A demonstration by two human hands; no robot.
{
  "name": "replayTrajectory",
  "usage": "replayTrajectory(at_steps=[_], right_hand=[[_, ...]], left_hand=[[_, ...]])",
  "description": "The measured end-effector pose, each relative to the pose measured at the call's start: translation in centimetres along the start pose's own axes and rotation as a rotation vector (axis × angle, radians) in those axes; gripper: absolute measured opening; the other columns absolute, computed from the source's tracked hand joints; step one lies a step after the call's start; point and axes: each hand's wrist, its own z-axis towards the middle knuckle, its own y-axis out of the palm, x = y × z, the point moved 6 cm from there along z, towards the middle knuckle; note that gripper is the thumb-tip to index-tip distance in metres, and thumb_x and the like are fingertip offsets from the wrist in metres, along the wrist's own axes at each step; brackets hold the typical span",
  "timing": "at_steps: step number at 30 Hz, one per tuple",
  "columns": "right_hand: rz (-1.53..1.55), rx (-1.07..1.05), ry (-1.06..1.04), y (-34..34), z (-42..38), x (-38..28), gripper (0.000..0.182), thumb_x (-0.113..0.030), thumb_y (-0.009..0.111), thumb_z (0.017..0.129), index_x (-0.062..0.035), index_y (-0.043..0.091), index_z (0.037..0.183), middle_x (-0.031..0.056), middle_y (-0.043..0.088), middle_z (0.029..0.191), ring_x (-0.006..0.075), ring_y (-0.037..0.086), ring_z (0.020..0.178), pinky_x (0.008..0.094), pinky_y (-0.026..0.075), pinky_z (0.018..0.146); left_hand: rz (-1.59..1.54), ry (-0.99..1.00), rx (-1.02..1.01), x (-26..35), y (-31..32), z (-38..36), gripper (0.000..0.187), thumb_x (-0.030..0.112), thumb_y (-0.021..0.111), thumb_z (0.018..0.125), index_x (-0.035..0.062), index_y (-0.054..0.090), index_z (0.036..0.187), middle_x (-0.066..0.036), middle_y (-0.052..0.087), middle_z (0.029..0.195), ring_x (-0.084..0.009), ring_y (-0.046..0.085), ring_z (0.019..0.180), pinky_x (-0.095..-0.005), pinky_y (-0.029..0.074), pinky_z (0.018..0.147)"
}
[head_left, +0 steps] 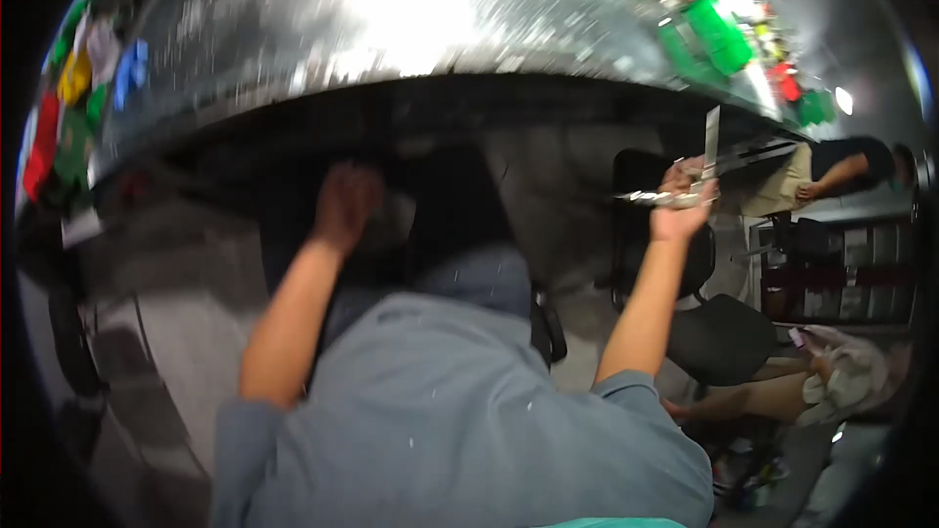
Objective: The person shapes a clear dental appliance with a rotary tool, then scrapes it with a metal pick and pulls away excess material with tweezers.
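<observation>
My right hand [683, 198] is held out to the right, just below the table's front edge. Its fingers are wrapped round pale, narrow strip-like pieces [711, 142]. One strip points upward and another lies across the fingers; motion blur hides their exact kind. Over my lap, in the shade under the table edge, is my left hand [349, 198]. It is dark and blurred, so its fingers cannot be made out, and nothing plainly shows in it.
A shiny metal table [284, 29] curves across the top. Green bins [719, 34] and small blurred items sit at its right; coloured things [73, 78] are at far left. An office chair [719, 332] stands at right. Two other people are seated further right, one holding a phone-like object [797, 337].
</observation>
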Motion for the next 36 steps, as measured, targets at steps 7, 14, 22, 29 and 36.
replayTrajectory(at_steps=[7, 14, 22, 29, 36], right_hand=[[-0.779, -1.123, 0.819, 10.1, -6.7, -6.8, 0.037, -0.017, 0.071, 0.076, 0.0027, 0.055, 0.104, 0.0120, 0.062, 0.088, 0.0166, 0.061, 0.073, 0.0217, 0.041, 0.055], [-0.959, -1.602, 1.254, 17.8, -15.9, -1.5, 0.021, -0.010, 0.076, 0.068, -0.0002, 0.063, 0.082, 0.0050, 0.063, 0.072, 0.0084, 0.059, 0.066, 0.0220, 0.043, 0.058], [-0.700, -1.813, 0.996, 21.2, -25.0, 9.6, 0.024, -0.018, 0.076, 0.075, -0.0025, 0.063, 0.086, 0.0040, 0.064, 0.078, 0.0103, 0.059, 0.073, 0.0247, 0.045, 0.064], [-0.740, -1.571, 0.938, 24.8, -29.1, 13.8, 0.019, -0.011, 0.070, 0.079, 0.0008, 0.061, 0.090, 0.0054, 0.065, 0.080, 0.0115, 0.066, 0.080, 0.0246, 0.050, 0.069], [-1.573, -1.269, 0.324, 21.9, -25.5, 18.7, 0.027, -0.023, 0.071, 0.081, -0.0069, 0.066, 0.102, 0.0118, 0.071, 0.093, 0.0257, 0.069, 0.087, 0.0350, 0.053, 0.075]], left_hand=[[0.266, -0.029, 0.498, -0.7, -6.1, 2.1, 0.020, 0.024, 0.056, 0.085, 0.0083, 0.056, 0.073, -0.008, 0.059, 0.071, -0.0204, 0.060, 0.073, -0.0336, 0.051, 0.074], [0.462, -0.006, 0.582, 0.3, -7.0, 2.0, 0.025, 0.031, 0.056, 0.087, 0.0091, 0.057, 0.076, -0.002, 0.056, 0.070, -0.0145, 0.056, 0.064, -0.0312, 0.051, 0.062], [0.316, -0.054, 0.534, -0.2, -8.0, 2.5, 0.026, 0.033, 0.054, 0.092, 0.0080, 0.056, 0.085, -0.001, 0.046, 0.070, -0.0154, 0.046, 0.062, -0.0321, 0.046, 0.063], [0.463, 0.002, 0.611, 0.7, -7.3, 1.2, 0.034, 0.037, 0.049, 0.093, 0.0084, 0.059, 0.077, 0.000, 0.046, 0.067, -0.0134, 0.047, 0.061, -0.0287, 0.044, 0.057], [0.068, -0.075, 0.425, -0.6, -6.6, 2.8, 0.033, 0.038, 0.048, 0.095, 0.0073, 0.060, 0.088, 0.001, 0.049, 0.066, -0.0147, 0.045, 0.061, -0.0281, 0.040, 0.063]])
